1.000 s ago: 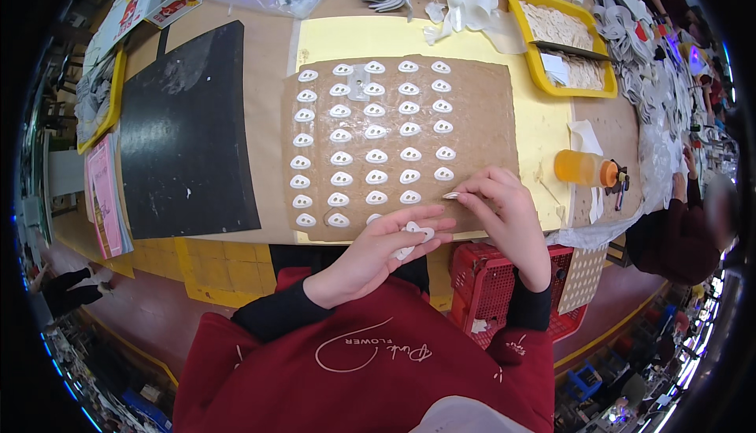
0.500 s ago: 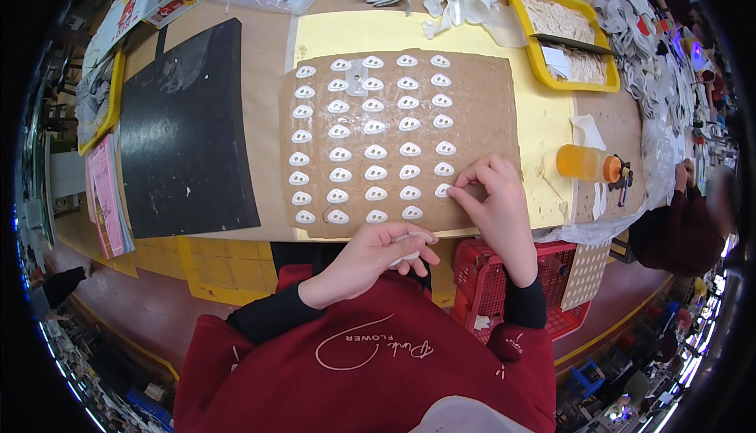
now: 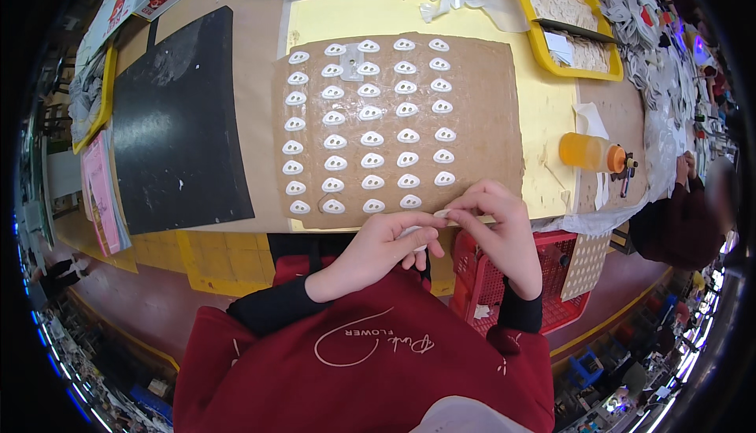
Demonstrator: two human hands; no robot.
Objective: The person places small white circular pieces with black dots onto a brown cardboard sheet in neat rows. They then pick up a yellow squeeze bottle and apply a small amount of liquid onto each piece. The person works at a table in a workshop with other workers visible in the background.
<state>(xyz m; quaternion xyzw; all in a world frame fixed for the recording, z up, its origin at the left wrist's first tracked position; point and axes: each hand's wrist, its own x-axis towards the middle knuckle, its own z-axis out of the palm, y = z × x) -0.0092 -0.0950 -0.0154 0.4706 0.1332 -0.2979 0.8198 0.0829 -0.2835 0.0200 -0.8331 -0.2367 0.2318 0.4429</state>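
Observation:
On a brown cardboard sheet (image 3: 484, 118) lie several columns of small white rounded-triangle pieces (image 3: 408, 135), each with two oval holes. My right hand (image 3: 502, 227) is at the sheet's near right edge, thumb and fingers pinching one such white piece (image 3: 442, 214). Close beside it, my left hand (image 3: 374, 250) is curled, palm partly up, around more white pieces (image 3: 420, 249), mostly hidden by its fingers. The left fingertips reach the pinched piece; whether they also grip it is unclear. The lowest piece of the rightmost column (image 3: 444, 179) lies just above my right hand.
A black board (image 3: 181, 126) lies at the left. Right of the cardboard stands a bottle of orange liquid (image 3: 583, 152). A divided yellow tray (image 3: 543, 59) of pale pieces sits at the far right. Below the table edge is a red crate (image 3: 492, 275). Another person (image 3: 685, 220) sits at right.
My right hand has let go of a piece at the bottom of the rightmost column and moved toward my left hand, now pinching another. The view has shifted slightly.

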